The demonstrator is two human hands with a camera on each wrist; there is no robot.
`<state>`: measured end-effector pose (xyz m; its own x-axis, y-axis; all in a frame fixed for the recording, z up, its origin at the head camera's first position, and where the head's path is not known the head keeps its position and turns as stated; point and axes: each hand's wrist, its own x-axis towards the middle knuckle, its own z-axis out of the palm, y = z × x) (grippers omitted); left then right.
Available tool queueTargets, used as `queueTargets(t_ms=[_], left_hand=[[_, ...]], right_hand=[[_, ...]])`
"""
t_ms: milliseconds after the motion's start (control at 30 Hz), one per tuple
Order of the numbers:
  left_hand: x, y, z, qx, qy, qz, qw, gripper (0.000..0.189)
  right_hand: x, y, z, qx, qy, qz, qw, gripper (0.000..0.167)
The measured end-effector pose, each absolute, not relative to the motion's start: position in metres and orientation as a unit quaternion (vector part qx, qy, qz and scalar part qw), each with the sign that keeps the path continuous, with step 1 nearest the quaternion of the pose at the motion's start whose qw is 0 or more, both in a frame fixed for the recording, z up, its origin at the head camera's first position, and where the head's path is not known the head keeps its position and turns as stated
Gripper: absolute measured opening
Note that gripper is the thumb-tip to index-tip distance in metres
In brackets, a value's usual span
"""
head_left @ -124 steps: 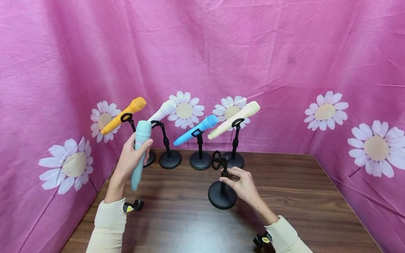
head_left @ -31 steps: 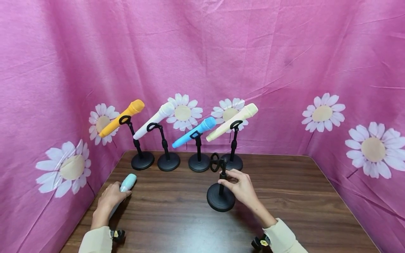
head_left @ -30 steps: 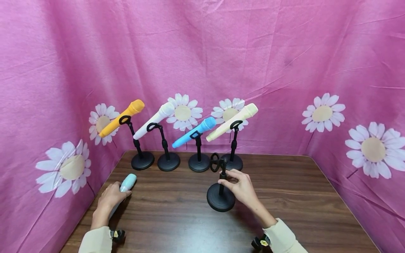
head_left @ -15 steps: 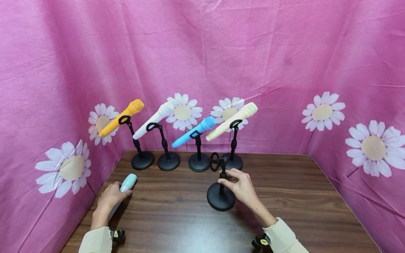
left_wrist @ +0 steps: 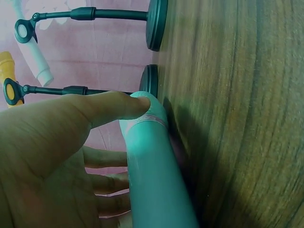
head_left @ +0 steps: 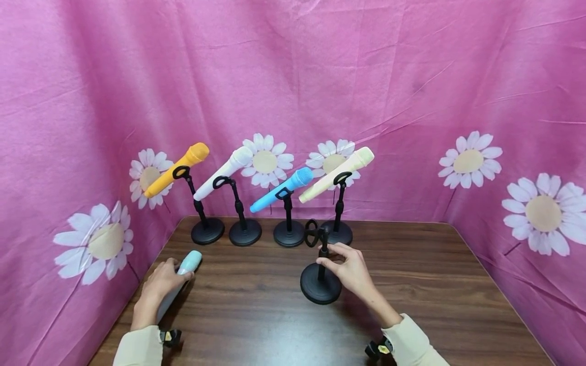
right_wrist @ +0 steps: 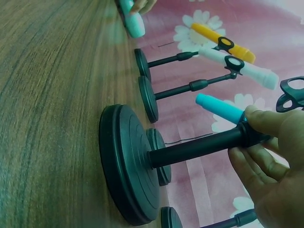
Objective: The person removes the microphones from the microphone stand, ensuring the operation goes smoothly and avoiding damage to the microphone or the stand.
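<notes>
At the left of the table, a mint-green microphone (head_left: 189,262) lies low along the wood, its head pointing away. My left hand (head_left: 160,285) is around it; in the left wrist view the thumb (left_wrist: 114,108) lies over the ring below its head, and the fingers reach its far side, their tips hidden. My right hand (head_left: 350,272) pinches the upright of a black microphone stand (head_left: 321,284) between thumb and fingers. The stand's round base is down on the table, and its ring clip (head_left: 312,233) holds nothing.
Along the back edge stand several black stands carrying tilted microphones: orange (head_left: 176,170), white (head_left: 224,173), blue (head_left: 281,190) and cream (head_left: 336,175). A pink curtain (head_left: 293,66) with daisies encloses the brown wooden table (head_left: 256,325) at the back and sides.
Over the last seconds my left hand brought the mint-green microphone from the air down to the table. Since half a second ago both shifted slightly right. My right hand stayed on the stand.
</notes>
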<state>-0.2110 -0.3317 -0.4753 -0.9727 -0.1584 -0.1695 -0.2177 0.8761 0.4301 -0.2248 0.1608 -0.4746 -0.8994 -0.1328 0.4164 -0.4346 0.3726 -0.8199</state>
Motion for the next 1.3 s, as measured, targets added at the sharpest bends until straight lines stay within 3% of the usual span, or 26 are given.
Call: queueTargets(t_ms=[433,733,1300], left_hand=[[-0.209,-0.334,-0.479,-0.104,0.964,0.23,0.082,0.076],[-0.205,-0.334,-0.481,-0.112,0.963,0.236,0.062,0.055],[-0.209,-0.335,-0.49,-0.102,0.966,0.229,0.062,0.069]], right_hand=[[-0.223,0.161,-0.474,0.154,-0.84,0.502,0.136,0.03],[-0.223,0.161,-0.475,0.153,-0.842,0.499,0.136,0.03],[-0.223,0.16,-0.473,0.156,-0.841,0.497,0.145,0.031]])
